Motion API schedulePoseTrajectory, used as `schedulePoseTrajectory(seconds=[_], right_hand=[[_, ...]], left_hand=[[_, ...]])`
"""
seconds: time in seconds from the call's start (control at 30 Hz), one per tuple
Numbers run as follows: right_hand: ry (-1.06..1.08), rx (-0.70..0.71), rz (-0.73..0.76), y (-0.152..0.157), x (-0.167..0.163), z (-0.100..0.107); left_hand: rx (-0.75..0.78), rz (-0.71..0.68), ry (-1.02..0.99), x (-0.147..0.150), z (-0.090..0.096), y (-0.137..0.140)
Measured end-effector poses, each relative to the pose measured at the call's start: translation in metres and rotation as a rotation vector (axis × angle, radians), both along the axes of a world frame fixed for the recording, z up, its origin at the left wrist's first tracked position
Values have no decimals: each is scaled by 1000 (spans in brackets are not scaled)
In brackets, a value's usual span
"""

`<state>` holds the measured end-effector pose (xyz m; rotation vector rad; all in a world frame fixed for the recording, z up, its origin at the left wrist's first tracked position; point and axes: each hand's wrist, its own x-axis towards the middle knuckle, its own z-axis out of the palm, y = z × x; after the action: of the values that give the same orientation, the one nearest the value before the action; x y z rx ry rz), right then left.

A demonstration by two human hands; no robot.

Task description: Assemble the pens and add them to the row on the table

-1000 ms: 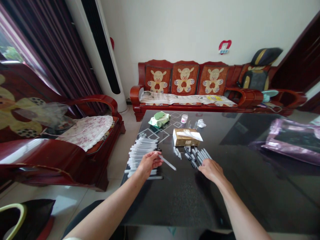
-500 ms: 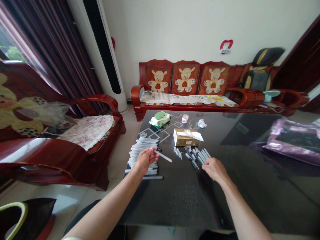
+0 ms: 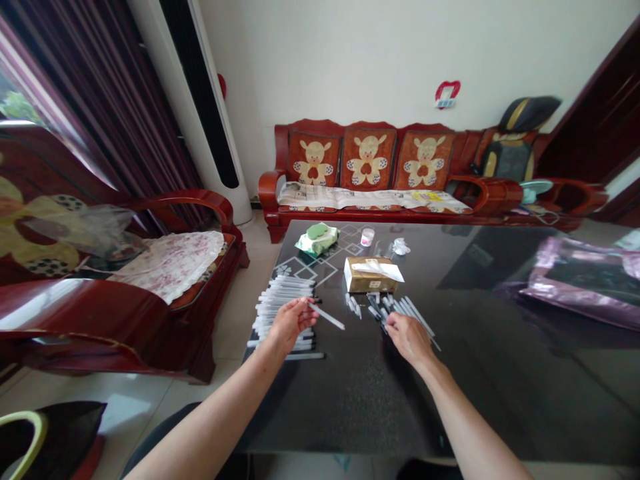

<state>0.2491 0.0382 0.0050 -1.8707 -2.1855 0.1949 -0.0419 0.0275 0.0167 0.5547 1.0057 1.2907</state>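
My left hand pinches a translucent whitish pen barrel, which points to the right and slightly down. Beneath and beside that hand lies a pile of similar pens, laid roughly side by side along the table's left part. My right hand is at a small heap of dark and clear pen caps. Its fingertips are closed together there, and what is between them is hidden. Several thin grey rods lie just beyond this hand. A few pale pen parts lie between the two hands.
On the dark glossy table stand a gold tissue box, a green wet-wipe pack, a small white cup and crumpled tissue. A purple-edged clear plastic bag lies at the right. Wooden sofas surround the table.
My right hand has moved left, from the thin rods to the heap of caps. My left hand still holds the pen barrel in nearly the same place. The view has shifted slightly.
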Motion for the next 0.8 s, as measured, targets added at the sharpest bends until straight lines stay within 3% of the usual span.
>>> schedulePoseTrajectory(seconds=[0.17, 0.37, 0.8], right_hand=[[-27, 20, 26, 2, -6, -6], [-115, 114, -47, 9, 5, -9], [-261, 109, -65, 10, 1, -15]], left_hand=[[1, -10, 0, -1, -2, 1], [7, -18, 0, 0, -2, -1], [-17, -25, 11, 4, -4, -2]])
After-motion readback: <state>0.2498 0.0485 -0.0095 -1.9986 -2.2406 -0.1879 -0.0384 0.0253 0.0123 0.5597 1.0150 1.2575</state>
